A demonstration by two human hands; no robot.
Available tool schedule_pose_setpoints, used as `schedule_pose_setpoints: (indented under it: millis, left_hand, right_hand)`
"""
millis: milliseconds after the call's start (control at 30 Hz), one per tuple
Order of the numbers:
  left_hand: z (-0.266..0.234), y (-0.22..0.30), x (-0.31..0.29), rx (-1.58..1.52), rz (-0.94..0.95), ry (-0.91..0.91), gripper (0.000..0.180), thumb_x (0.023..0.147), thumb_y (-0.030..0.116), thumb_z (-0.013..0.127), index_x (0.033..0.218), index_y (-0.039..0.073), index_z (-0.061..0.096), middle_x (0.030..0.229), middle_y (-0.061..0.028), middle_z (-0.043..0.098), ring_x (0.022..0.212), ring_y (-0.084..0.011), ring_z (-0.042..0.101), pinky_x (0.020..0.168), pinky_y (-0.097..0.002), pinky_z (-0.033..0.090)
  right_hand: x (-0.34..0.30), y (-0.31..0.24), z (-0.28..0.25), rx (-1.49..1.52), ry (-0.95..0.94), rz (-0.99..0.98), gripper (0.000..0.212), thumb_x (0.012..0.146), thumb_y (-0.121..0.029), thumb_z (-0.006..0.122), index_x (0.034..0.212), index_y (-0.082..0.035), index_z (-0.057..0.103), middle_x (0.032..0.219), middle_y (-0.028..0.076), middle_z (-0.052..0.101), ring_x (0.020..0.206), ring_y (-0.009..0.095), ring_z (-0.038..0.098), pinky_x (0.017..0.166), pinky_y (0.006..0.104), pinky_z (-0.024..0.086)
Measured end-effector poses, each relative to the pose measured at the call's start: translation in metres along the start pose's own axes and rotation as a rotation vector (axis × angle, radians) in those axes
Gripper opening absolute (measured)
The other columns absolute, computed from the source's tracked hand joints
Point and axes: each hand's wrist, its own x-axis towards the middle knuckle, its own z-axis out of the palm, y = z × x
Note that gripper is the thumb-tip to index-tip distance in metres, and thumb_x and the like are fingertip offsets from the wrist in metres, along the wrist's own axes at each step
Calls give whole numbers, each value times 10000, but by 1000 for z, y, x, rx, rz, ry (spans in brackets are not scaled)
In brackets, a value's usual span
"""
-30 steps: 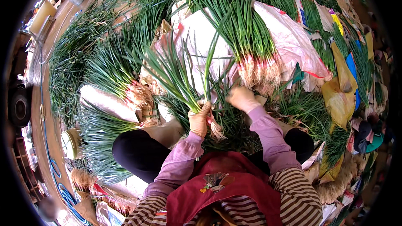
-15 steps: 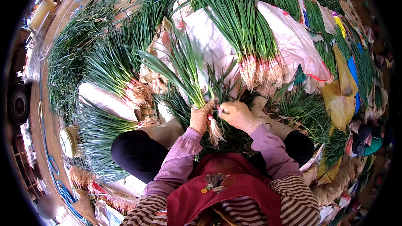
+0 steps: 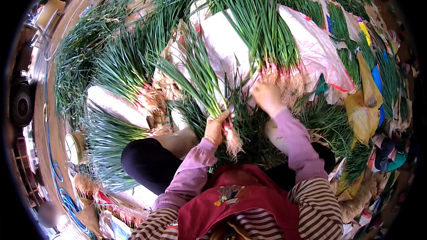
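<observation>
The left hand point(image 3: 214, 130) grips a small bundle of long green onions point(image 3: 209, 94) low on its stalks, thumb laid across just above the reddish-white bases. This held bundle is at the near edge of the broad pale sheet with red edging point(image 3: 224, 46): its leaves fan out over the sheet's left part, and its pale, stringy roots point back past the near edge, toward the person's lap.

What has just changed is the right hand point(image 3: 267, 95). Half a second ago its fingers were at the bases beside the left hand; now it is well apart from them, up at the sheet's near edge, just beside the roots of a large bunch of green onions point(image 3: 269, 31) that lies on the sheet. Its fingers look curled but are blurred, so I cannot tell whether they pinch anything. As I judge it, the handling at the bases has paused, and the small bundle appears to depend on the left hand alone.

Left of the sheet lies another rooted green onion bunch point(image 3: 126, 69), with a cream round lidded tub point(image 3: 76, 147) farther left and nearer the person. Right of the sheet is a crumpled yellow sack point(image 3: 358, 113).
</observation>
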Motion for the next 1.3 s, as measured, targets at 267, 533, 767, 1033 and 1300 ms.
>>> schedule_pose_setpoints:
  millis: [267,533,767,1033,1300]
  left_hand:
    - [5,-9,-6,67,-41,23,181,831,141,638,704,12,629,529,-48,578,335,-76,421,317,-205,272]
    - [-5,-11,-11,115,-92,-25,147,808,118,668,897,29,591,532,-30,549,345,-71,419,325,-200,283]
    - [-1,-7,-11,-95,220,94,113,836,133,642,809,33,596,516,-21,532,350,-63,429,310,-186,284]
    - [-9,-14,2,-395,-49,-240,237,853,124,623,1078,54,593,632,-2,520,503,-85,471,431,-215,371]
    - [-5,-7,-2,71,-139,28,108,828,131,649,822,23,644,547,-9,543,346,-64,408,314,-197,261]
  right_hand:
    - [-50,-12,59,575,47,-67,330,867,-358,579,816,-33,606,655,124,590,538,258,558,549,343,460]
    - [-61,-49,63,636,113,-46,173,854,-160,596,777,-6,584,637,108,577,544,166,527,538,335,440]
    - [-31,27,85,47,-401,-61,244,867,-240,589,773,-18,621,707,102,606,679,185,587,667,341,480]
    - [87,64,11,-175,78,328,236,815,-236,559,859,-30,665,787,193,645,751,338,635,686,458,489]
    - [-49,-5,48,775,-315,-262,178,863,-163,583,844,0,653,731,40,627,580,80,526,509,234,434]
